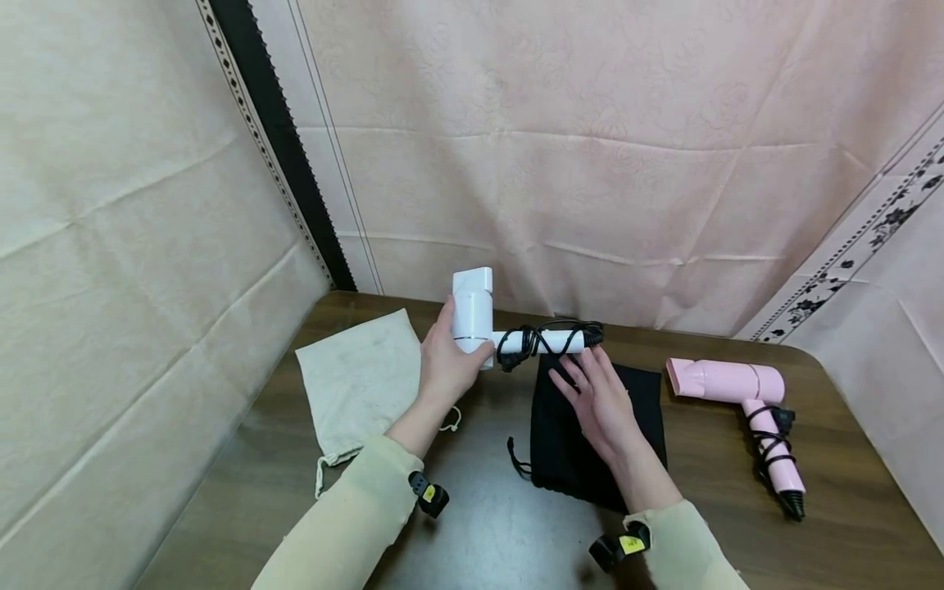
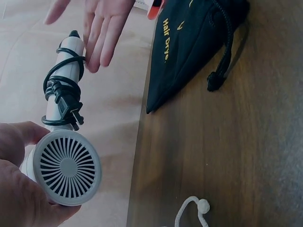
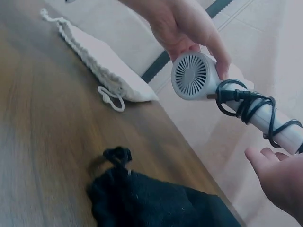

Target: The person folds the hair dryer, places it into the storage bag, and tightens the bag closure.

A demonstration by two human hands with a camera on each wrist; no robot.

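Note:
A white hair dryer (image 1: 472, 305) is held up over the far part of the table, its handle pointing right. My left hand (image 1: 450, 362) grips it round the barrel, thumb near the handle joint. Black cord (image 2: 64, 90) winds loosely about the handle, and the plug hangs by it. The round slotted grille (image 3: 191, 75) faces back toward me. Beside the handle's far end, my right hand (image 1: 601, 406) is spread with fingers extended, fingertips right at the handle. Beneath that hand lies a black drawstring pouch (image 1: 555, 447), with yellow "Hair Drye" lettering in the left wrist view.
On the left of the wooden table (image 1: 472, 459) lies a white drawstring pouch (image 1: 361, 373). A pink hair dryer (image 1: 730, 382) with black cord round its handle rests at the right. Pale cloth (image 1: 575, 164) hangs behind the table and along its left side.

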